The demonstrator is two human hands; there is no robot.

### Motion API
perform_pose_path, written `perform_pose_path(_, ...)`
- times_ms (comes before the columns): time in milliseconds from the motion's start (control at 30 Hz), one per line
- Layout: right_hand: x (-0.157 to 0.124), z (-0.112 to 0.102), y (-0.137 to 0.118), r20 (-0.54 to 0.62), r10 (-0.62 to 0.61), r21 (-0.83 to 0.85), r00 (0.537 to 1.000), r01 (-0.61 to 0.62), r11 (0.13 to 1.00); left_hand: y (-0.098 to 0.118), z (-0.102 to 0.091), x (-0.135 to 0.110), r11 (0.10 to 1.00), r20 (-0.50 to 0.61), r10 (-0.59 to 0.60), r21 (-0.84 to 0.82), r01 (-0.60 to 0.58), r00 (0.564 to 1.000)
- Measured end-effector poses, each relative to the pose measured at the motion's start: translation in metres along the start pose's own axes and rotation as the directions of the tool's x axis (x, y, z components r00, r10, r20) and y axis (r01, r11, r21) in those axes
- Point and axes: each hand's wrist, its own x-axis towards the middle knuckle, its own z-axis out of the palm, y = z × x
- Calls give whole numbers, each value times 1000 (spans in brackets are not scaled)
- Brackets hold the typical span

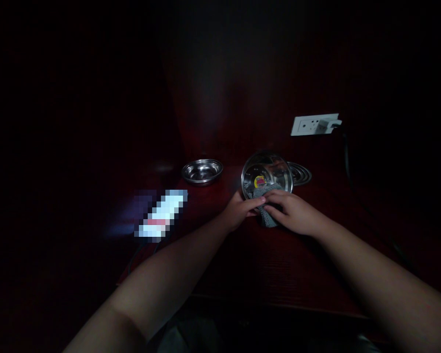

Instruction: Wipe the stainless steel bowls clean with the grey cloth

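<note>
A shiny metal bowl (281, 172) is tilted so its inside faces me, with a yellow and red sticker on its inner bottom. My left hand (240, 208) grips the bowl at its lower left rim, thumb over the edge and the other fingers partly hidden beneath. In my right hand (288, 211) is a grey patterned cloth (270, 219), closed in the fingers and pressed at the bowl's lower rim. Part of the cloth lies inside the bowl and part hangs below the hand.
A shallow metal dish (202, 171) rests on the dark red table (272, 274). Stacked round metal pieces (302, 174) show behind the bowl. A blurred-out bright screen (163, 213) with a cable lies left. A wall socket (312, 125) holds a plug with a dark cord.
</note>
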Motion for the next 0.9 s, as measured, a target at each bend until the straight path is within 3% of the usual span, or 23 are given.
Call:
perform_pose_path(633,0,-2,-3,-37,-26,26,999,27,999,6,10,-7,999,-38,-31,42,32,999)
perform_pose_path(900,1,0,-4,-44,-26,18,999,27,999,5,13,-14,997,-26,9,80,-7,1000)
